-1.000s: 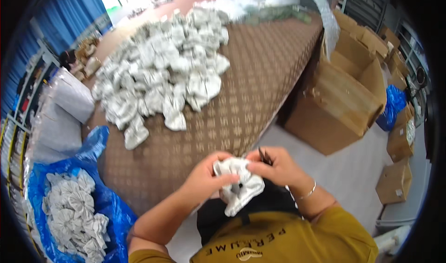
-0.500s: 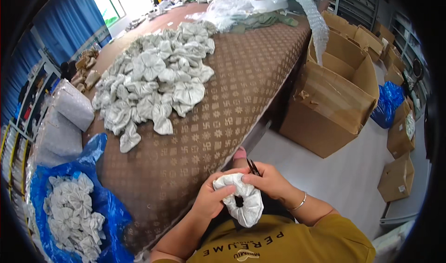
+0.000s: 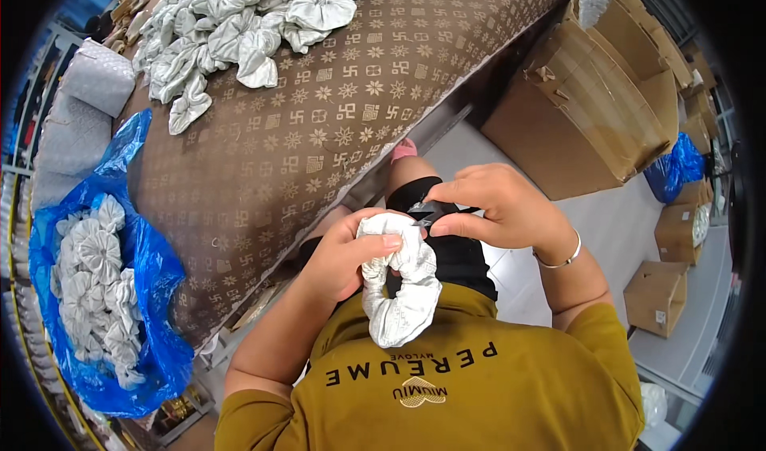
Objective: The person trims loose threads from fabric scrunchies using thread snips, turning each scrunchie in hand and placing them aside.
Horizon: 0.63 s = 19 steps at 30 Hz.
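My left hand [image 3: 347, 253] pinches the upper left part of a white fabric scrunchie [image 3: 401, 315], its thumb pressed on top. The ring hangs down in front of my shirt, and its hole shows as a small gap. In my right hand [image 3: 503, 208] is a small pair of dark thread snips [image 3: 429, 210], gripped between thumb and fingers. Their blades sit at the scrunchie's upper right edge; whether they touch a thread is too small to tell. A heap of similar scrunchies [image 3: 227, 40] lies on the brown patterned tablecloth [image 3: 319, 144].
A blue plastic bag [image 3: 163, 291] holding more scrunchies [image 3: 100, 291] stands at the left. Bubble-wrapped bundles [image 3: 76, 140] are behind it. On the right are a large cardboard box [image 3: 550, 132], a smaller box [image 3: 656, 295] and another blue bag [image 3: 674, 168].
My right hand has moved up and right off the scrunchie, and the snips now point left at its edge. My left hand still holds it. The view has tilted downward.
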Available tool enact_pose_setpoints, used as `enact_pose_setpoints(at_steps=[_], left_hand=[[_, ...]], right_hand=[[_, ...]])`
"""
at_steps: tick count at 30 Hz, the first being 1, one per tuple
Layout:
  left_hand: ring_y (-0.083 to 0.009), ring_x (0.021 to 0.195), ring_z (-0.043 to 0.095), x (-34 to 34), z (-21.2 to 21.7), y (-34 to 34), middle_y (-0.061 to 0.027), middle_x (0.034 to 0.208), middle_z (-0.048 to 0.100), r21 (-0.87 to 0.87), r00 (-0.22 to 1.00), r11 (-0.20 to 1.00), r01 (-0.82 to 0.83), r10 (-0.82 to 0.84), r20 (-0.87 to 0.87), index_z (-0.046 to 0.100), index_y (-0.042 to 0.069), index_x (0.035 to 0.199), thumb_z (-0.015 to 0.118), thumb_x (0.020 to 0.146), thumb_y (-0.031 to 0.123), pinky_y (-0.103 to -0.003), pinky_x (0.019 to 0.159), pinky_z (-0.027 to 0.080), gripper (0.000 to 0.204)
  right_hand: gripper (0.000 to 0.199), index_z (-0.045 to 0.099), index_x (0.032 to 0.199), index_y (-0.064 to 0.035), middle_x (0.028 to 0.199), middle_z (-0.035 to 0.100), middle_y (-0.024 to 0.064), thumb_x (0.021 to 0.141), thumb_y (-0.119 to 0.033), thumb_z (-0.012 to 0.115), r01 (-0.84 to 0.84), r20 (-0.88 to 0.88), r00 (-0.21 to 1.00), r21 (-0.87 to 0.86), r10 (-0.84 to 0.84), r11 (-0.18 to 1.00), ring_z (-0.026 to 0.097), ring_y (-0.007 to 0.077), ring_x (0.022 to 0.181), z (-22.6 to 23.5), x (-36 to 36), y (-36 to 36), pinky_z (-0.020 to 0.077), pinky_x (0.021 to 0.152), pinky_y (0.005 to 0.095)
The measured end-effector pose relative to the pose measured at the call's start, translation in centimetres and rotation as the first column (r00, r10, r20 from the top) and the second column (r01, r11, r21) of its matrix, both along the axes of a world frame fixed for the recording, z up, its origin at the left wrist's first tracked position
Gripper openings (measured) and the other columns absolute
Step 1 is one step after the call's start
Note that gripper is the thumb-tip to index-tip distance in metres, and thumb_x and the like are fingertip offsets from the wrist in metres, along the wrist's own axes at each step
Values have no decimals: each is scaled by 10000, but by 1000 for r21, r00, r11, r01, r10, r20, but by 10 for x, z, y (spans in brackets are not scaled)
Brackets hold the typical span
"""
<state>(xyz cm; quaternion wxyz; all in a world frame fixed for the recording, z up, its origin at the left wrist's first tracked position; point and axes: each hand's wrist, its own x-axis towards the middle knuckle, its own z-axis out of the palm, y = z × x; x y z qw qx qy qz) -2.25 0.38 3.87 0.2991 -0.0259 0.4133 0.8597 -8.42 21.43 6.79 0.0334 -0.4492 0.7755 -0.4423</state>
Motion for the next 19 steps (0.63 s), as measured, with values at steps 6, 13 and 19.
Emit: enact_pose_setpoints(at_steps=[6, 13, 19], left_hand=[[-161, 828, 569, 1, -7, -1, -116, 916, 584, 10, 999, 999, 45, -45, 17, 523, -32, 998, 561, 732, 35, -285, 748, 454, 277], [-156, 834, 567, 7, 0, -16, -87, 913, 585, -40, 999, 999, -13, 14, 36, 543, 2, 992, 611, 722, 62, -285, 746, 456, 284], [-195, 845, 536, 31, 86, -62, -113, 1053, 524, -277, 303, 611, -741, -63, -951, 606, 63, 924, 599, 735, 82, -240, 785, 399, 189]], right_hand=[[201, 585, 811, -14, 568, 497, 99, 705, -170, 653, -94, 23, 995, 45, 93, 995, 468, 246, 509, 1, -1, -4, 350, 472, 317], [260, 573, 846, -9, 653, 531, 112, 687, -198, 656, -28, 7, 1000, 42, 28, 999, 500, 266, 577, 5, 4, -22, 374, 513, 318], [245, 551, 981, -16, 743, 585, 33, 788, -145, 471, 348, 612, 785, -308, -96, 885, 467, 75, 583, -42, -13, 18, 378, 534, 200]])
